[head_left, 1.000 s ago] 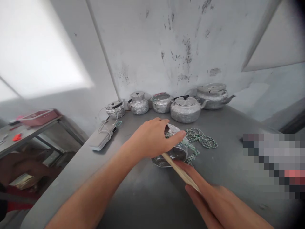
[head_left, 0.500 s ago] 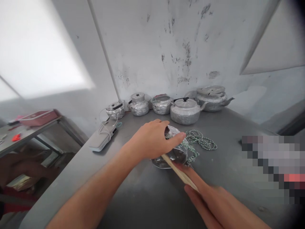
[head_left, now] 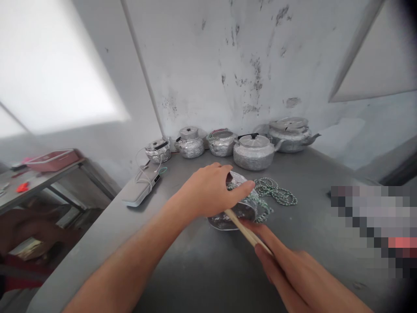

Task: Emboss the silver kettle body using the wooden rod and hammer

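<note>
My left hand (head_left: 210,190) is clasped over the top of a small aluminium pot (head_left: 243,209) lying on the grey metal table (head_left: 202,269). A green and white cord (head_left: 275,191) is wrapped around the pot and trails off to its right in a loose coil. My right hand (head_left: 293,269) grips a thin wooden stick (head_left: 244,229), whose far end rests against the pot just under my left fingers.
Several aluminium kettles and pots (head_left: 254,151) line the back wall. A white power bank with cables (head_left: 141,184) lies at the table's left edge. A lower table at far left holds a red tray (head_left: 54,158). A blurred patch covers the table's right side.
The stick's tip has shifted slightly along the pot and my right hand has moved a little. My left hand has stayed on the pot.
</note>
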`<state>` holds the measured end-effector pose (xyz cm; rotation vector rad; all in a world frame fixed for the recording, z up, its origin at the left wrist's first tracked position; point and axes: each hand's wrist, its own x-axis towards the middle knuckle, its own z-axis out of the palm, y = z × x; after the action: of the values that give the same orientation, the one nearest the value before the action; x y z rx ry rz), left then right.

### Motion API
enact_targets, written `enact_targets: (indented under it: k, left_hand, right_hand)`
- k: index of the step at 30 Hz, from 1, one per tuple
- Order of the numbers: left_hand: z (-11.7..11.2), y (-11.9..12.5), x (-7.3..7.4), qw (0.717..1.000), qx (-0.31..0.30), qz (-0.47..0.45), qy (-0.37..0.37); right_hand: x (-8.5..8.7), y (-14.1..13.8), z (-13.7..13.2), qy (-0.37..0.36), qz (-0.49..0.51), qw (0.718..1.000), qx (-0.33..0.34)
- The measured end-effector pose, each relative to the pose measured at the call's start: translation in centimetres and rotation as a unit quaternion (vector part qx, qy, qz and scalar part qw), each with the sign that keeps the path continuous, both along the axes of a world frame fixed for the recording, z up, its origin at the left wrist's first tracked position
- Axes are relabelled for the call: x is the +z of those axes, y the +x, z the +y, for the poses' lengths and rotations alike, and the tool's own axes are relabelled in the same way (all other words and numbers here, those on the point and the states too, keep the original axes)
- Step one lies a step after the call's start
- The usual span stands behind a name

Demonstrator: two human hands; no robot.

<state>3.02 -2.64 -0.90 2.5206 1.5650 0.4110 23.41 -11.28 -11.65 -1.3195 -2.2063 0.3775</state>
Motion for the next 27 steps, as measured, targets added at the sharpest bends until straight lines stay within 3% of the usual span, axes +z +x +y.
enact_targets:
  k: [4,14,27]
  left_hand:
    - [0.0,0.0,0.0,1.0,0.003,-0.003,-0.006]
    - [0.1,-0.1,-0.3,1.0,0.004,-0.006,0.001]
    - [0.1,0.1,-0.1,1.0,0.002,-0.008,-0.005]
  right_hand:
    - [-0.3,0.1,0.0,0.001,0.0,1.0,-0.005]
    - [-2.9,1.0,-0.9,0.034,0.008,0.999,-0.038]
    - [-4.1,1.5,-0.7,0.048,0.001,0.998,-0.046]
